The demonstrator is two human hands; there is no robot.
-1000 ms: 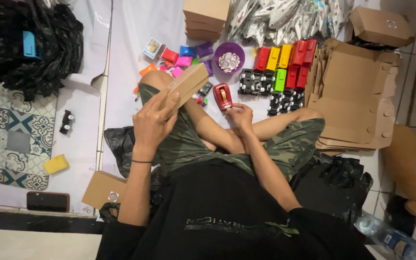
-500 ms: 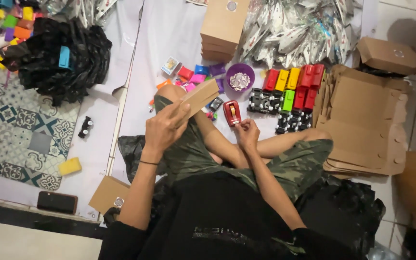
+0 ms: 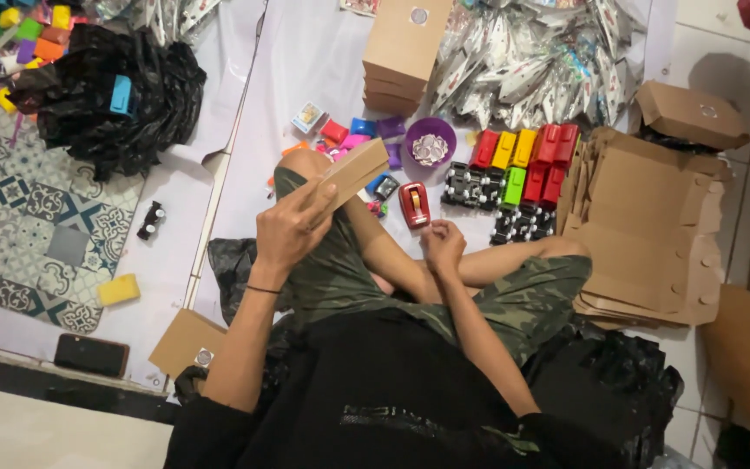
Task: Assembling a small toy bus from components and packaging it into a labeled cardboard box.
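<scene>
Clamped on a folded brown cardboard box, the left hand holds it tilted above the raised left knee. Loosely curled and holding nothing, the right hand rests over the crossed shins, just below a red tape dispenser on the white floor sheet. Toy cars lie beyond it.

White floor sheet – toy cars, tape dispenser, flat cartons
</scene>
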